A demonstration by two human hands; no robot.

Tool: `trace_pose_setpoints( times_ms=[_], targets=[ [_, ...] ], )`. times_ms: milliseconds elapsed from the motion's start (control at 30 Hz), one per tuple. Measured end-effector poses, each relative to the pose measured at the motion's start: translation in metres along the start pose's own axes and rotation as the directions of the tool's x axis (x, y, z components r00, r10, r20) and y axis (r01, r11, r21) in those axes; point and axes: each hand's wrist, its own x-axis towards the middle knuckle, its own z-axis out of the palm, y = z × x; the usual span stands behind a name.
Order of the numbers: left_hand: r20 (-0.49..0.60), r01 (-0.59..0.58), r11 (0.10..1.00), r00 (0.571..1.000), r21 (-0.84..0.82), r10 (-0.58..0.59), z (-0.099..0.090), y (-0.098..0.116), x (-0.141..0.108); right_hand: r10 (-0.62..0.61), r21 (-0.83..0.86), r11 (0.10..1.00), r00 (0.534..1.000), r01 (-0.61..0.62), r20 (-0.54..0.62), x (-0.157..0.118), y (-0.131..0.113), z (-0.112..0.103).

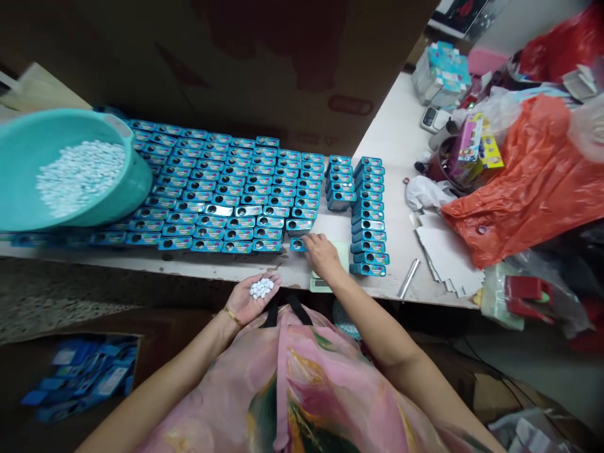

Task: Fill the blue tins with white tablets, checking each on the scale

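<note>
My left hand [250,299] is cupped palm up at the table's front edge, holding a small heap of white pellets [262,288]. My right hand [323,253] has its fingertips on a small blue box [297,245] at the front of the rows. Many blue boxes [221,189] with dark round holes stand in tight rows on the white table. Partly under my right wrist lies a pale green scale [321,284]. A teal basin [136,182] with many white pellets rests on the left.
A separate column of blue boxes [370,214] stands right of the scale. Farther right are a metal tube [408,279], stacked white card [448,251] and an orange plastic bag [528,182]. A large cardboard box [264,69] rises behind; an open carton with blue packets [85,377] is lower left.
</note>
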Motion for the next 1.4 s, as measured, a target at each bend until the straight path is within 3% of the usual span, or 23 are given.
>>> trace_pose_setpoints(
  times_ms=[100,200,300,400,500,633,833,967,1067,1200,1300,1400],
  targets=[
    [-0.048,-0.040,0.999,0.998,-0.033,0.039,-0.008,0.008,-0.004,-0.015,0.017,1.000,1.000,0.015,0.015,0.026,-0.013,0.020],
    [-0.083,-0.060,0.997,0.995,-0.055,0.055,-0.013,0.014,-0.007,-0.049,0.030,0.998,0.999,0.049,-0.007,0.036,-0.002,0.032],
    [-0.094,-0.071,0.996,0.993,-0.059,0.065,-0.018,0.019,-0.007,0.047,0.014,0.999,0.988,-0.046,-0.146,0.042,0.037,0.025],
    [-0.091,-0.092,0.994,0.992,-0.061,0.086,-0.021,0.021,-0.007,0.241,-0.036,0.964,0.924,-0.262,-0.297,0.060,0.087,0.007],
    [-0.084,-0.098,0.994,0.992,-0.055,0.093,-0.022,0.019,-0.006,0.255,-0.129,0.948,0.937,-0.291,-0.239,0.084,0.122,-0.005],
    [-0.067,-0.091,0.995,0.994,-0.033,0.089,-0.019,0.017,-0.007,0.154,-0.211,0.962,0.981,-0.176,-0.114,0.087,0.132,-0.014],
    [-0.011,-0.051,0.999,0.999,0.000,0.051,-0.006,0.015,-0.002,-0.060,-0.277,0.960,0.996,0.041,-0.062,0.005,0.093,-0.038],
    [0.062,0.026,0.999,0.998,0.040,-0.029,0.013,0.007,0.005,-0.146,-0.230,0.960,0.987,0.158,0.067,-0.038,0.058,-0.032],
    [0.105,0.061,0.995,0.992,0.074,-0.069,0.026,-0.002,0.007,-0.148,-0.177,0.971,0.987,0.158,0.070,-0.050,0.039,-0.023],
    [0.146,0.069,0.992,0.986,0.104,-0.084,0.029,-0.013,0.008,-0.180,-0.055,0.982,0.983,0.178,-0.034,-0.056,0.000,-0.021],
    [0.156,0.101,0.990,0.981,0.103,-0.116,0.022,-0.020,0.008,-0.291,0.088,0.954,0.957,0.288,0.020,-0.060,-0.041,-0.019],
    [0.130,0.149,0.983,0.978,0.112,-0.163,0.011,-0.024,0.008,-0.303,0.174,0.943,0.948,0.283,0.099,-0.061,-0.066,-0.012]
  ],
)
